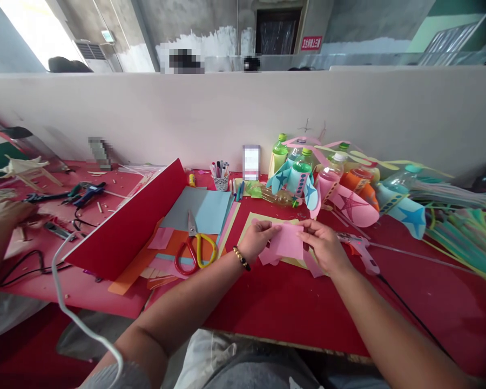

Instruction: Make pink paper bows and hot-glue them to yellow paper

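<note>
Between my two hands I hold up a piece of pink paper [288,242], roughly square. My left hand [258,239] pinches its left edge, and a beaded bracelet circles that wrist. At the upper right edge, the fingers of my right hand [322,243] grip the same sheet. More pink paper pieces [314,265] lie just below it on a pale yellow sheet [249,222]. Beside my right wrist lies a pink glue gun [362,251] with a black cord. Scissors [194,248] with one red and one yellow handle rest on coloured paper left of my left hand.
Decorated plastic bottles [302,175] stand behind my hands, with one bottle [275,194] lying down. A pen cup [221,178] and a phone [251,162] stand near the white partition [210,113]. A red board [133,227] divides off the left side, where another person's hand [10,213] and pliers [85,194] show.
</note>
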Motion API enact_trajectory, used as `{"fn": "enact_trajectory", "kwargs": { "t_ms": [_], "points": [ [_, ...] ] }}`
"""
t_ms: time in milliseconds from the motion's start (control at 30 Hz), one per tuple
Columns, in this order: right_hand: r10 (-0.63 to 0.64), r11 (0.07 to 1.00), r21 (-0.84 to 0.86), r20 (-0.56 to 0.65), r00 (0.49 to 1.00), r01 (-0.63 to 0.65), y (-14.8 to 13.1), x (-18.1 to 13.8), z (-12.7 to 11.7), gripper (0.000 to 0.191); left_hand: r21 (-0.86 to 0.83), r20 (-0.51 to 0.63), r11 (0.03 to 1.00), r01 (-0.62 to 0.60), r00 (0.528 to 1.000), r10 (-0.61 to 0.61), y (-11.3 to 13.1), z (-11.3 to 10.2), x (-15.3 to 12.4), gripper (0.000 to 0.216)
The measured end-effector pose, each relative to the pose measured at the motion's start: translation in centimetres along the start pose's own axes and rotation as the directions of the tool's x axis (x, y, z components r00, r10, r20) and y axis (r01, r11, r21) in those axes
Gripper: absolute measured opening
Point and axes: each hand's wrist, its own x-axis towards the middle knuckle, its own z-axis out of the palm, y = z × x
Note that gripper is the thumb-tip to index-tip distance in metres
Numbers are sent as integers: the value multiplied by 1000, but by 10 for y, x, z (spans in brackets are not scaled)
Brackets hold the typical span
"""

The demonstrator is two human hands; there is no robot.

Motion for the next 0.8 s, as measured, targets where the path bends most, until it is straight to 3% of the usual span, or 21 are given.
{"fn": "enact_trajectory", "kwargs": {
  "t_ms": [167, 300, 467, 667, 800],
  "points": [
    [-13, 998, 68, 8, 1000, 13, 1, 28, 7, 21, -200, -51, 979, -36, 998, 27, 0, -2, 21, 45],
    [23, 999, 45, 34, 999, -24, 18, 30, 3, 20, -288, -78, 957, 38, 995, -63, -15, -4, 29, 49],
    [80, 996, 25, 27, 996, -80, 29, 28, -8, 22, -284, -86, 958, 38, 994, -65, -23, -6, 32, 48],
    [91, 996, -11, 14, 996, -91, 34, 27, -9, 25, -182, 18, 983, -17, 1000, 21, -22, -5, 27, 42],
    [95, 994, -51, 12, 995, -95, 36, 26, -6, 25, -166, 33, 986, 20, 999, -15, -22, -5, 26, 44]
  ]
}}
